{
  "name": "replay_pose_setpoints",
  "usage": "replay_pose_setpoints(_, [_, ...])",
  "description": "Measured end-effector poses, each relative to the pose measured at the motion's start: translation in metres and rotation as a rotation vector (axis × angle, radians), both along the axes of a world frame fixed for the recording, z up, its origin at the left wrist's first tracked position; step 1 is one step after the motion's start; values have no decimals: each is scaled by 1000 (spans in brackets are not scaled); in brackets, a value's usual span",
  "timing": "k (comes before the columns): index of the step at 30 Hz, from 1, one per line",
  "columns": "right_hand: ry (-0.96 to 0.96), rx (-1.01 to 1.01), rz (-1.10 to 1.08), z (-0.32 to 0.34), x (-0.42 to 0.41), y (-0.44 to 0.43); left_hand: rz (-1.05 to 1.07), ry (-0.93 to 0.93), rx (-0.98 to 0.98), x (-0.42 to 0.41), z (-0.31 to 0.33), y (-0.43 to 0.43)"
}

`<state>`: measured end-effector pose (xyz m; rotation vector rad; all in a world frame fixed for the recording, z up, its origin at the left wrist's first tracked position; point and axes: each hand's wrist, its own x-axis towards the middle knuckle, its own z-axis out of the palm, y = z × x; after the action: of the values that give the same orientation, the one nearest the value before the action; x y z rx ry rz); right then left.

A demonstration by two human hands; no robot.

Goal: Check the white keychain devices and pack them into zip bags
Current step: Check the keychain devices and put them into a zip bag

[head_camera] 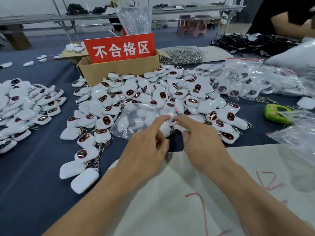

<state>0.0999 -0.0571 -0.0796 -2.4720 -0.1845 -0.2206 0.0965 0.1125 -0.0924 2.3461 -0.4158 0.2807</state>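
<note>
A white sheet [170, 193] with red marks scrawled on it covers the near edge of the dark blue worktop [34, 167], and both bare forearms reach out over it. The left hand [146, 150] and the right hand [202, 145] meet at the near end of a clear zip bag [136, 121], which lies on the worktop at the front of the big heap and already has white pieces inside. Each forefinger is stretched forward so that the two tips almost touch at the bag's edge, while the other fingers of both hands are curled in and clamped on the plastic, with something white bunched between them; I cannot tell whether that is a loose piece or one inside the bag.

The main heap of white keychain devices [170, 92] spreads behind and around the bag, many showing a dark oval face and a metal clip. A second heap [25, 103] lies well apart to the left. Behind the main heap stands a cardboard box [119, 68] holding a red sign [119, 48] with white characters. To the right are filled bags [242, 79] with red zip strips, and nearer, a green gadget [276, 113]. A bag of metal rings [182, 55] sits just beside the box, and another person's arm [289, 24] shows at top right
</note>
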Motion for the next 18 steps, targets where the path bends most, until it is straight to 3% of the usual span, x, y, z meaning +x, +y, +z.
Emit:
replay_pose_setpoints(5, [-121, 573, -157, 5, 2, -5, 40, -84, -55, -2, 0, 2])
replay_pose_setpoints(9, [67, 1023, -110, 10, -4, 0, 63, -125, -217, -5, 2, -4])
replay_pose_setpoints(15, [335, 1057, 50, 9, -10, 9, 19, -98, -211, -4, 2, 0])
replay_pose_setpoints(18, [400, 1092, 37, 9, -8, 8, 8, 5, -314, -2, 1, 1])
